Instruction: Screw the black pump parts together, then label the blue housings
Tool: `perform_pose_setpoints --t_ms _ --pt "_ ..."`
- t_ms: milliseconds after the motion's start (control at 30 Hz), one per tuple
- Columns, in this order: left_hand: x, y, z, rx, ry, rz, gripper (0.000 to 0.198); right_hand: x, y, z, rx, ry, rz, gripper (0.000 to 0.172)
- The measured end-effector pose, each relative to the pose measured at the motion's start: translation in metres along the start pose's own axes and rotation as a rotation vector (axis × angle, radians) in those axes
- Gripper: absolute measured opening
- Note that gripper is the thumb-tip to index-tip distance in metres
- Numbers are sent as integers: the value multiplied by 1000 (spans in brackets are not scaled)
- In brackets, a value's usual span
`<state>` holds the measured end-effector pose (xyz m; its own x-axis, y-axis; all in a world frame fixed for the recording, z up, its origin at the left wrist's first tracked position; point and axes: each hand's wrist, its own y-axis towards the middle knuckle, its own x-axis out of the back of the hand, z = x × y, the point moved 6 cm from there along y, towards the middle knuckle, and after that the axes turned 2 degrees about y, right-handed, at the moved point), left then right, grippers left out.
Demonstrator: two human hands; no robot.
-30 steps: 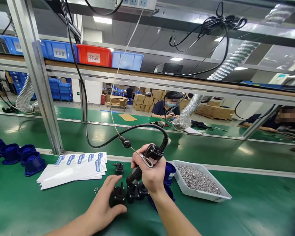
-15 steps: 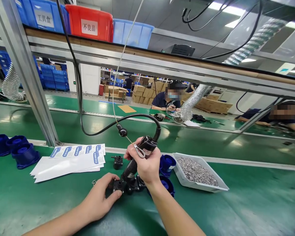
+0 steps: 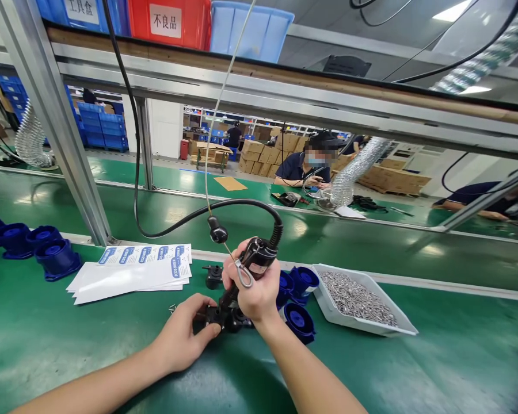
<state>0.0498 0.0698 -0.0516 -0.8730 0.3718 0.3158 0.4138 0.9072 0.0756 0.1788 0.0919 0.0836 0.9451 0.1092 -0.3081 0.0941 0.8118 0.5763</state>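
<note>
My right hand (image 3: 252, 287) is wrapped round a black electric screwdriver (image 3: 259, 259) that hangs from a cord and a thin wire. Its tip points down onto a small black plastic part (image 3: 218, 316) on the green belt. My left hand (image 3: 183, 336) pinches that black part at its left side, holding it on the belt. Another small black part (image 3: 213, 276) stands just behind. Blue round caps (image 3: 300, 319) lie right of my right hand.
A white tray of small screws (image 3: 399, 326) sits to the right. A stack of white and blue leaflets (image 3: 133, 276) lies to the left, with more blue caps (image 3: 58, 259) at the far left. A metal post (image 3: 58, 126) rises behind. Other people work across the far belt.
My left hand closed in on the black part and now pinches it under the screwdriver tip. The view tilted down slightly. My right hand keeps the screwdriver in the same grip.
</note>
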Motion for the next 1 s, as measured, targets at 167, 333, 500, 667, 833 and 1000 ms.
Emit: perform_pose_setpoints --t_ms 167,333,500,667,833,1000 --pt "-2 -2 3 12 -65 -13 28 -3 -1 1 -3 -42 0 31" --pt "-4 -5 4 0 -91 -25 27 3 0 0 -13 -97 -58 29" --pt "-7 -2 4 -56 -57 -57 28 5 4 17 -57 -112 -46 29" --pt "-10 0 -1 -112 -117 -29 24 -13 -4 35 -66 -2 36 26" --pt "-11 1 -1 -140 -125 -33 16 -22 -9 18 -136 -10 51 29" --pt "-13 1 2 -119 -122 -25 17 -17 -6 10 -172 -24 27 33"
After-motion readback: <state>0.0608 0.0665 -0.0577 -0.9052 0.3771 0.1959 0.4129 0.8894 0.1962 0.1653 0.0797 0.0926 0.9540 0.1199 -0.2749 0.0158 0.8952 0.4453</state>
